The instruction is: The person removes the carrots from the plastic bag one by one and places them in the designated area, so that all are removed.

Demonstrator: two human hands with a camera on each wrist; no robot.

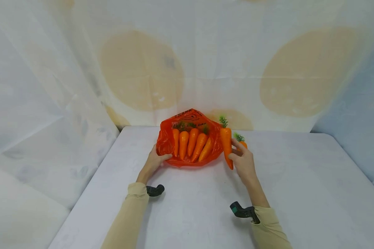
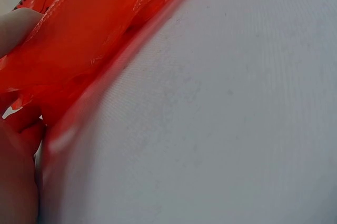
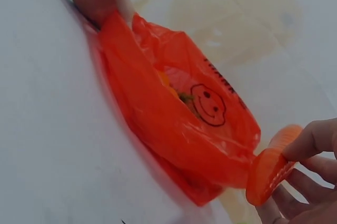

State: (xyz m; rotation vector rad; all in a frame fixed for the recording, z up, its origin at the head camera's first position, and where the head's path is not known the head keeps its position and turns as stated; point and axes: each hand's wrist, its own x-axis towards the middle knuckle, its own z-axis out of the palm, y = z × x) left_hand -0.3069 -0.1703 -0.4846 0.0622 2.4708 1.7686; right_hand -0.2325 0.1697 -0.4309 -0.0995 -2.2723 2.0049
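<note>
A red plastic bag (image 1: 166,133) with black print and a smiley face lies with its mouth spread wide. Inside it, several orange carrots (image 1: 184,141) sit side by side, their green tops toward the back. My left hand (image 1: 153,162) grips the bag's left edge; its thumb (image 2: 18,29) lies over the red plastic. Between thumb and fingers, my right hand (image 1: 245,165) pinches a carrot (image 1: 226,141) just right of the bag, leafy top up and tip down. Seen from the right wrist, that carrot (image 3: 268,174) overlaps the bag's corner.
Behind my right hand another carrot (image 1: 243,144) shows, mostly covered by the fingers. The white table (image 1: 193,207) ends at the back against a pale curtain (image 1: 221,62) with large tan spots. Dark curved devices (image 1: 156,190) are worn on both wrists.
</note>
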